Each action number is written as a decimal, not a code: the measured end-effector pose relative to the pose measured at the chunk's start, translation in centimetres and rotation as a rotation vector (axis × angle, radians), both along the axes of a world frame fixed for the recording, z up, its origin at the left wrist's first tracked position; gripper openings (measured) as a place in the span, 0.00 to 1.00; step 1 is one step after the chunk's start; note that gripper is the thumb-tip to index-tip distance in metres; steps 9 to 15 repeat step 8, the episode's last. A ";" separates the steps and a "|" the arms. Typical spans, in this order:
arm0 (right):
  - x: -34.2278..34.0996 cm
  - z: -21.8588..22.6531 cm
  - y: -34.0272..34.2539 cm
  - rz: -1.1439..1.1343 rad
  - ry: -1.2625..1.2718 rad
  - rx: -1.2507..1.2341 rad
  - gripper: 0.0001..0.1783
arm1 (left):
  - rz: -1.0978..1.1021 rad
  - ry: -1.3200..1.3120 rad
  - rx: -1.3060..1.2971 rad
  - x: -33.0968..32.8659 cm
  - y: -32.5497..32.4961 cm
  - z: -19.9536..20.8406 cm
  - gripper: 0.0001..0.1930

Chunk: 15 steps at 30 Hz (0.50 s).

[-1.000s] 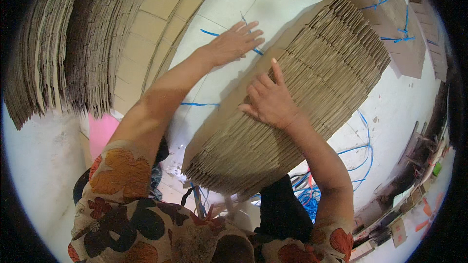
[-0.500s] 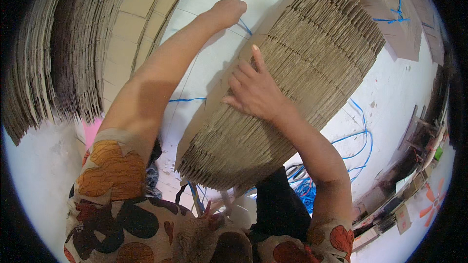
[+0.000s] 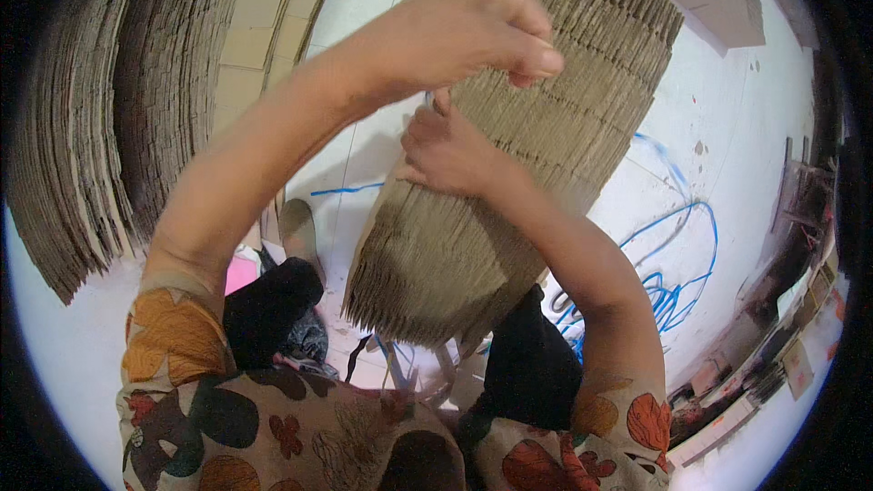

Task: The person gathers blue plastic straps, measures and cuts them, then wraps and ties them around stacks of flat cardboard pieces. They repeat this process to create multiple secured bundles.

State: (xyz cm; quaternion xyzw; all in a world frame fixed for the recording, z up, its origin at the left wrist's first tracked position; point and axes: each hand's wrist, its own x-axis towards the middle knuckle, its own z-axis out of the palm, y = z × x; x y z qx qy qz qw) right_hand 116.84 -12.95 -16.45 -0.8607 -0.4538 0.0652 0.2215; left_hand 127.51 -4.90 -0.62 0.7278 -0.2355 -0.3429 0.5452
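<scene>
A long bundle of flattened cardboard (image 3: 546, 127) lies slantwise before me, its ribbed edges facing up. My left hand (image 3: 491, 32) is raised above the bundle's far left side, its fingers closed in a pinch. The blue twine in it a moment ago is now mostly hidden by the hand. Against the bundle's left edge, my right hand (image 3: 447, 153) has its fingers curled over the cardboard and its thumb pointing up. Whether twine also runs under these fingers I cannot tell. A short length of blue twine (image 3: 347, 189) sticks out on the floor left of the bundle.
Tall stacks of flattened cardboard (image 3: 164, 82) stand at the left. Another bundle (image 3: 718, 0) tied with blue twine lies at the far right. Loose blue twine loops (image 3: 714, 245) spread over the pale floor at the right. My knees flank the bundle's near end.
My left hand has risen and come right, from beyond the bundle's left side to above it. My right hand has shifted slightly left along the edge. Loose twine at the right has moved.
</scene>
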 end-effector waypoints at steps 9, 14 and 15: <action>1.1 0.8 -0.9 -0.031 0.157 0.057 0.23 | -0.840 -0.566 0.380 1.0 -9.2 1.2 0.15; 1.1 0.8 -0.9 -0.031 0.157 0.057 0.23 | -0.840 -0.566 0.380 1.0 -9.2 1.2 0.15; 1.1 0.8 -0.9 -0.031 0.157 0.057 0.23 | -0.840 -0.566 0.380 1.0 -9.2 1.2 0.15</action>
